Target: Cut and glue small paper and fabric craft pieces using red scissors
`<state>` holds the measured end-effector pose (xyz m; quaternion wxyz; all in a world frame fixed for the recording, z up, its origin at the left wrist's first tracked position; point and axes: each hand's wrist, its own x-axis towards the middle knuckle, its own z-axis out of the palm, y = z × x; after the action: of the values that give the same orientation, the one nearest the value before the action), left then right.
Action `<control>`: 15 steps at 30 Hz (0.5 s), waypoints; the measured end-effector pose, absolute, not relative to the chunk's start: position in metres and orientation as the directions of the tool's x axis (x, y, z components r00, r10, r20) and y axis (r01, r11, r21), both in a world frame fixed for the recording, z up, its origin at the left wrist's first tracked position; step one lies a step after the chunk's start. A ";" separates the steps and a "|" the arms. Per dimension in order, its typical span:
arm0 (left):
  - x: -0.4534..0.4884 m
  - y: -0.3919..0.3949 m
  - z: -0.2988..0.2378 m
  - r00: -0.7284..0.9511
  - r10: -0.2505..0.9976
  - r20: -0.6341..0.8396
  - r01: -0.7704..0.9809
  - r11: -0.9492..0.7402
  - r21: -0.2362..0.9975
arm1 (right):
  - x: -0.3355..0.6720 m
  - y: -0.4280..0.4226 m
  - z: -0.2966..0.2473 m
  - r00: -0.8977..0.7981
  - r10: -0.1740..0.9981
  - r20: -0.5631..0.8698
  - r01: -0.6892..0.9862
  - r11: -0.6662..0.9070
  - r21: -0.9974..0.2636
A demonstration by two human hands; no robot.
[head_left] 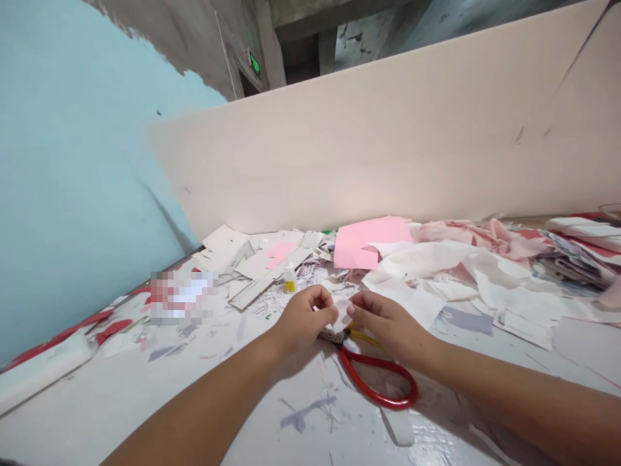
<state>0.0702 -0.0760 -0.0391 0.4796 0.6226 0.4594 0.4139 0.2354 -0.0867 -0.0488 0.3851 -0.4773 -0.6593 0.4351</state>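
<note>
Two bare hands pinch a small white paper scrap (342,314), slightly crumpled, above the desk (145,414). The left hand (303,320) curls inward, its grip closed on the scrap's near edge. The right hand (388,320) reaches in from the other side, fingers bent, its grip closed on the far edge. Red-handled scissors (378,382) lie just below the scrap, a small glue bottle (290,278) stands beyond it, and a pink paper sheet (371,241) lies farther back.

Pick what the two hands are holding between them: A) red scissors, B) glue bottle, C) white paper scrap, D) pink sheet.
C. The left hand and right hand meet on a white paper scrap, while the red scissors lie on the table below them.
</note>
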 end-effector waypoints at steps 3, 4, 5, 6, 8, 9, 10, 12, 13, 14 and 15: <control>0.071 -0.076 -0.041 0.227 0.969 0.102 0.162 -0.141 0.977 | 0.235 -0.084 -0.049 -0.262 0.965 -0.017 0.143 0.022 -0.989; 0.070 -0.076 -0.042 0.221 0.967 0.129 0.155 -0.166 0.974 | 0.235 -0.084 -0.048 -0.257 0.966 -0.027 0.111 0.002 -0.994; 0.070 -0.076 -0.043 0.224 0.964 0.145 0.143 -0.180 0.973 | 0.236 -0.084 -0.048 -0.248 0.968 -0.027 0.082 -0.007 -0.997; 0.071 -0.076 -0.043 0.230 0.962 0.146 0.126 -0.178 0.976 | 0.236 -0.084 -0.047 -0.238 0.971 -0.022 0.051 -0.011 -0.999; 0.072 -0.079 -0.043 0.254 0.964 0.080 0.064 -0.099 0.993 | 0.236 -0.085 -0.048 -0.233 0.972 -0.023 0.001 -0.024 -1.000; 0.073 -0.081 -0.043 0.268 0.963 0.026 0.019 -0.033 0.999 | 0.236 -0.085 -0.048 -0.235 0.972 -0.030 -0.016 -0.034 -0.999; 0.075 -0.084 -0.042 0.285 0.958 -0.022 -0.036 0.034 0.999 | 0.236 -0.085 -0.049 -0.236 0.971 -0.034 -0.028 -0.042 -0.999; 0.078 -0.090 -0.041 0.330 0.941 -0.081 -0.133 0.132 0.982 | 0.236 -0.086 -0.050 -0.228 0.973 -0.031 -0.037 -0.040 -0.999; 0.079 -0.093 -0.041 0.351 0.931 -0.099 -0.159 0.163 0.974 | 0.236 -0.086 -0.050 -0.221 0.975 -0.027 -0.031 -0.035 -0.999; 0.080 -0.095 -0.040 0.366 0.924 -0.112 -0.169 0.184 0.968 | 0.236 -0.085 -0.051 -0.218 0.976 -0.023 -0.014 -0.027 -1.000; 0.081 -0.097 -0.040 0.372 0.920 -0.121 -0.167 0.195 0.966 | 0.236 -0.085 -0.051 -0.218 0.976 -0.015 0.012 -0.012 -1.000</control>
<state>0.0807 -0.0969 -0.0400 0.6695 0.4875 0.3862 0.4063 0.2357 -0.0852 -0.0509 0.4361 -0.4481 -0.5511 0.5526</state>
